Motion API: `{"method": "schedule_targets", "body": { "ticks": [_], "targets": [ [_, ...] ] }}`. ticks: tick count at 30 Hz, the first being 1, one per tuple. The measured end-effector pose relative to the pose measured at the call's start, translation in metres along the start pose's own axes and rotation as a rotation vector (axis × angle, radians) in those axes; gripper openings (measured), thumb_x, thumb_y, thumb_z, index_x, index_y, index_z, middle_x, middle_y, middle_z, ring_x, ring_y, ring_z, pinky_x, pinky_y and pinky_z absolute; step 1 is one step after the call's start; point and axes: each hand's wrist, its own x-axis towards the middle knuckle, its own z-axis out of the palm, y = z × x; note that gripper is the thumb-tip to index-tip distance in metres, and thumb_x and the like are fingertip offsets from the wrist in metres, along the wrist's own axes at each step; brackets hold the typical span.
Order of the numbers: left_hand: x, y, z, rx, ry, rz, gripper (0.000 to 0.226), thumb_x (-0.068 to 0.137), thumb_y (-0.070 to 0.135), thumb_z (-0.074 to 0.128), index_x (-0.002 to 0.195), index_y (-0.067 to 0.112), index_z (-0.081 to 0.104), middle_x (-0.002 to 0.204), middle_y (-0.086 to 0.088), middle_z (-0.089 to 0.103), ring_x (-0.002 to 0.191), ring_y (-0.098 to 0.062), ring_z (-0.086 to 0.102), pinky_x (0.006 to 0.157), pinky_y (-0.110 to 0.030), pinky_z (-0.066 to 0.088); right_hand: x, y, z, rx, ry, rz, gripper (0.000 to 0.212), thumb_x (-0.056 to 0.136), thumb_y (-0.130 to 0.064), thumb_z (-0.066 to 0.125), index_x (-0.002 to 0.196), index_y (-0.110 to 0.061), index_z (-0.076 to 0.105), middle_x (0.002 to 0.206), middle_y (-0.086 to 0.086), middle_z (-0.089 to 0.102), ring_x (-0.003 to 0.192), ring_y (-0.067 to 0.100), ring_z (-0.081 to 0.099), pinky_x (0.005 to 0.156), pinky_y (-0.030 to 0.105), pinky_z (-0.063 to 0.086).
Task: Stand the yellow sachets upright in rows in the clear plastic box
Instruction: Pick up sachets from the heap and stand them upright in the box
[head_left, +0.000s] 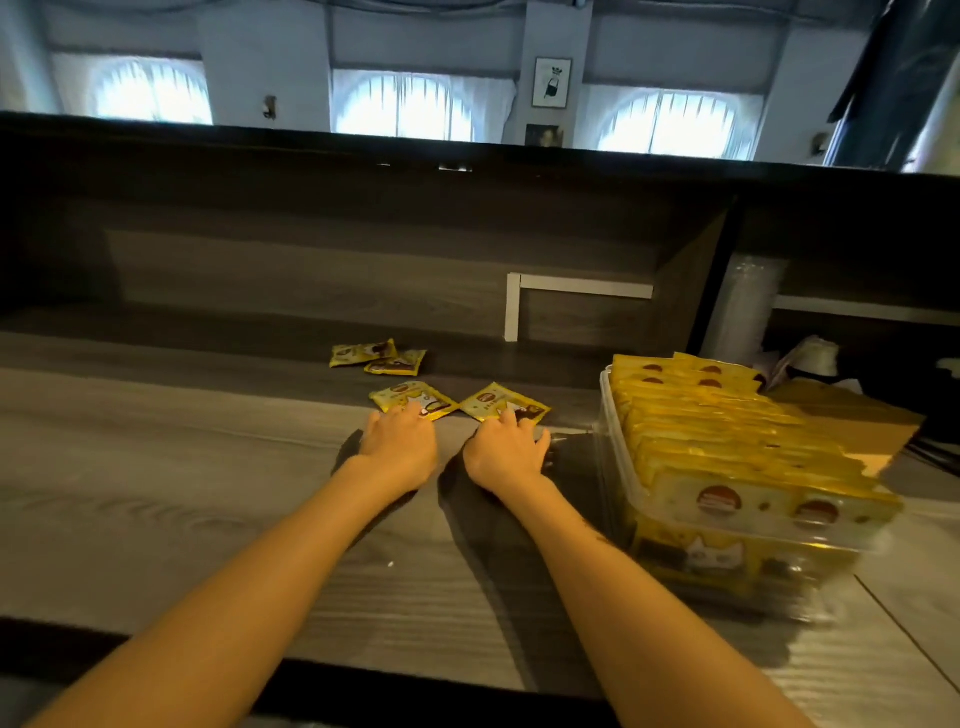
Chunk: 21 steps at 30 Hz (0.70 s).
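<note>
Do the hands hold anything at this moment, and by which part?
Nothing is lifted. The left hand touches the near edge of the left sachet, the right hand that of the right sachet, both lying flat; a pinch cannot be told.

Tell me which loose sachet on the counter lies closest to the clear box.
The sachet the right hand touches, just left of the box. The other three lie farther left, two of them farther back.

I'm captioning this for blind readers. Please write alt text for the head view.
Two hands reach across a grey counter, the left hand touching one flat yellow sachet, the right hand touching a second sachet. Two more sachets lie farther back; a clear plastic box at right holds rows of upright sachets.
</note>
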Motion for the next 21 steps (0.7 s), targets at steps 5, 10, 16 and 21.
{"method": "schedule_targets", "body": {
  "ticks": [5, 10, 16, 21],
  "targets": [
    [-0.035, -0.009, -0.013, -0.044, -0.013, -0.057, 0.03, 0.092, 0.006, 0.041, 0.115, 0.001, 0.059, 0.126, -0.016, 0.053, 0.113, -0.031, 0.052, 0.088, -0.036, 0.045, -0.032, 0.004, -0.009, -0.097, 0.036, -0.1, 0.041, 0.093, -0.021, 0.046, 0.131, -0.004, 0.047, 0.145, 0.016, 0.033, 0.135, 0.034, 0.029, 0.112, 0.05, 0.024],
    [-0.052, 0.004, -0.033, -0.113, 0.037, -0.142, 0.03, 0.092, 0.01, 0.041, 0.117, 0.001, 0.054, 0.125, -0.019, 0.054, 0.114, -0.034, 0.052, 0.089, -0.037, 0.044, -0.052, 0.013, -0.012, 0.081, 0.19, -0.154, 0.029, 0.092, -0.02, 0.047, 0.105, 0.001, 0.062, 0.115, 0.017, 0.059, 0.107, 0.033, 0.056, 0.086, 0.037, 0.046],
    [-0.044, -0.016, 0.0, -0.239, 0.038, -0.357, 0.057, 0.095, 0.041, 0.041, 0.142, 0.011, 0.028, 0.148, -0.019, 0.028, 0.138, -0.037, 0.022, 0.112, -0.051, 0.019, -0.038, 0.024, -0.001, 0.084, 0.163, 0.01, 0.054, 0.098, -0.029, 0.035, 0.146, -0.008, 0.023, 0.152, 0.024, 0.015, 0.141, 0.04, 0.013, 0.117, 0.045, 0.015],
    [-0.039, -0.027, 0.004, -0.475, 0.074, -0.274, 0.068, 0.089, 0.041, 0.055, 0.144, 0.014, 0.026, 0.147, -0.013, 0.036, 0.136, -0.03, 0.032, 0.111, -0.047, 0.022, -0.029, 0.024, 0.0, 0.159, 0.104, 0.109, 0.045, 0.096, -0.022, 0.041, 0.136, -0.004, 0.034, 0.14, 0.024, 0.037, 0.13, 0.04, 0.036, 0.109, 0.048, 0.031]
  ]
}}
